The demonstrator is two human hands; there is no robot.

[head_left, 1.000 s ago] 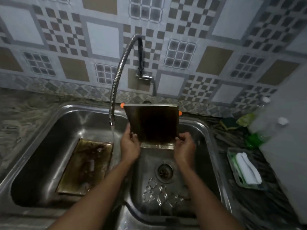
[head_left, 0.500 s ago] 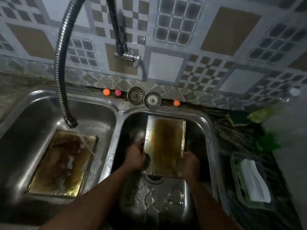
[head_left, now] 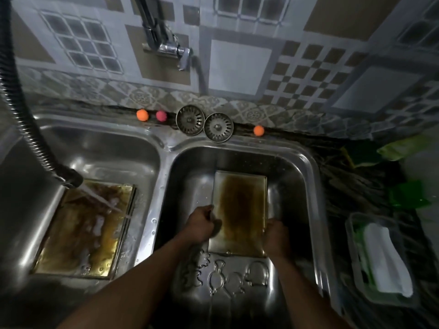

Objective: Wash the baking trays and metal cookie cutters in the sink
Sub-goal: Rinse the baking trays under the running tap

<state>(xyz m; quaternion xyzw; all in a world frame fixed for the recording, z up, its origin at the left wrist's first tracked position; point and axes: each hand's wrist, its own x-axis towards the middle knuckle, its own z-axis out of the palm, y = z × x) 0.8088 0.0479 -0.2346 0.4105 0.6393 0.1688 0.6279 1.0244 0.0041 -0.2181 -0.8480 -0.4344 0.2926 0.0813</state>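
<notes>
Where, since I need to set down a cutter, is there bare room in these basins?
Bare steel shows in the left basin beyond the left tray, toward the back wall, and in the right basin behind and beside the held tray. Its near end is crowded with cookie cutters, and the left hand and right hand grip that tray.

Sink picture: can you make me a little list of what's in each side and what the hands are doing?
left basin: left tray, lying flat, water from the hose nozzle running onto it
right basin: right tray, brown-stained, cookie cutters on the floor nearer the person
left hand: grips the right tray's left edge
right hand: grips its right edge
sink ledge: two drain strainers
</notes>
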